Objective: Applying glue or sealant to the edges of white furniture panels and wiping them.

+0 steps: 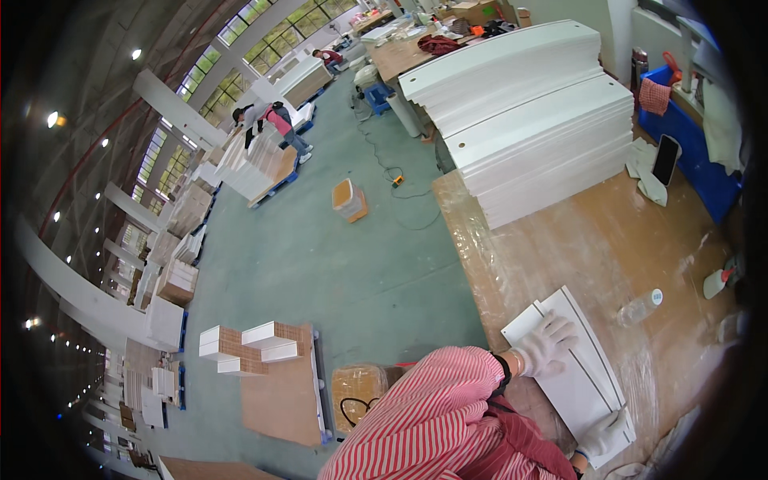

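Note:
Two long white panels point(578, 372) with a curved edge and dark grooves lie overlapping on the brown-covered worktable point(552, 248). My left hand point(548, 344), in a white glove, rests across the upper part of the panels with its fingers stretched out. My right hand point(604, 436), also gloved, lies on the lower end of the panels, fingers extended; part of it is hidden by my sleeve. A clear bottle point(640, 307) with a pale cap lies on the table beyond the panels.
A tall stack of white curved panels point(528, 120) stands at the table's far end. Near it lie a phone point(666, 160) and a cloth; a blue bin point(688, 144) and a spray bottle point(718, 282) are to the right. Pallets and two people stand further off.

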Motion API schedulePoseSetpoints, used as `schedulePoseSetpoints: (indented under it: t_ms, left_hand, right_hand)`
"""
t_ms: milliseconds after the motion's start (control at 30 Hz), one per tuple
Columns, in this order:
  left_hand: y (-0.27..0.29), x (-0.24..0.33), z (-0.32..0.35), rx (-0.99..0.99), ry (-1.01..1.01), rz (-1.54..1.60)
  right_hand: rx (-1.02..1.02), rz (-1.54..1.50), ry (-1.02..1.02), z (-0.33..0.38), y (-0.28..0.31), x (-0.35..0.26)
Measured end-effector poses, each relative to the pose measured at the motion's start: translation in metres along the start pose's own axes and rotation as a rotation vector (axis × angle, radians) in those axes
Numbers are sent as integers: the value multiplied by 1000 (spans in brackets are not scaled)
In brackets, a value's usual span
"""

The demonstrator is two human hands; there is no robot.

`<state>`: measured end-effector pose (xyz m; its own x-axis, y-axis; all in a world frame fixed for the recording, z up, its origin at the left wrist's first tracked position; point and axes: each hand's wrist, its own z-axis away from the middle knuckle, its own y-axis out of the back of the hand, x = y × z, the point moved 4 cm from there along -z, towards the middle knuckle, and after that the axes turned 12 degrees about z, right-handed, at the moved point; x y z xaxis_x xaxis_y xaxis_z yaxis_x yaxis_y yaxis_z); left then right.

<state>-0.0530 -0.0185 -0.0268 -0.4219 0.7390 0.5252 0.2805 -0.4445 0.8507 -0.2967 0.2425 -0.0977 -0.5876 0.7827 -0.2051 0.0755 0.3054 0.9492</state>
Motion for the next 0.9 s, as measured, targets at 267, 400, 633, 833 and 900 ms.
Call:
schedulePoseSetpoints:
  t_ms: [267,400,633,833,900]
  left_hand:
    - [6,3,-1,-8,-4,-30]
    - [18,18,-2,-189,36,-73]
    - [38,22,-2,-623,-26,-295]
    - [34,19,-7,-671,-36,-304]
    - [33,19,-8,-652,-41,-306]
  right_hand:
    - [-52,-113,-69,2,4,-4]
    - [-107,-52,-87,0,2,-4]
    - [-38,175,-17,-6,19,6]
    - [-278,188,-655,-3,47,95]
    - [-238,257,-696,3,59,112]
